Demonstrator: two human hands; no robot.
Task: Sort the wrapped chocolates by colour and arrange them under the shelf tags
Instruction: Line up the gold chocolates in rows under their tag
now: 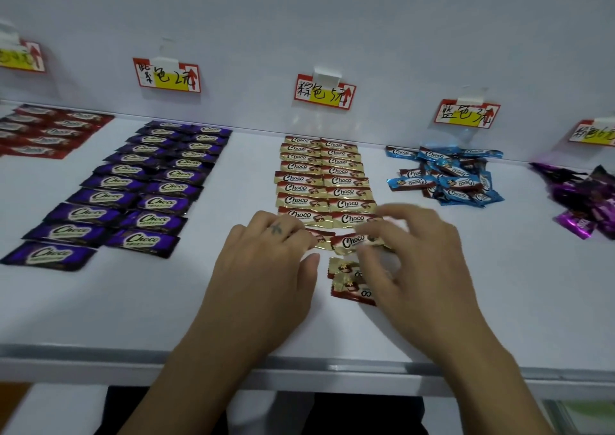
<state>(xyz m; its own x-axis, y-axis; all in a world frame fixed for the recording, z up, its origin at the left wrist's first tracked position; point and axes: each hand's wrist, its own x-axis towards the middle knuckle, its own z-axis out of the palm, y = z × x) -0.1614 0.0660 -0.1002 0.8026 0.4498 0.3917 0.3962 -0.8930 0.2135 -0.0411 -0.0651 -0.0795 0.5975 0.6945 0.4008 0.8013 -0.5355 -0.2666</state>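
Note:
Gold-and-brown wrapped chocolates lie in two neat columns under the middle shelf tag. At the near end of the columns, my left hand rests with flat fingers on one gold chocolate. My right hand, blurred, pinches the right end of the neighbouring gold chocolate between thumb and fingers. Two loose gold chocolates lie just below, partly under my right thumb.
Purple chocolates lie in two columns under their tag, and red ones at far left. An unsorted blue pile sits under the blue tag, with a magenta pile at far right. The shelf's front edge runs below my wrists.

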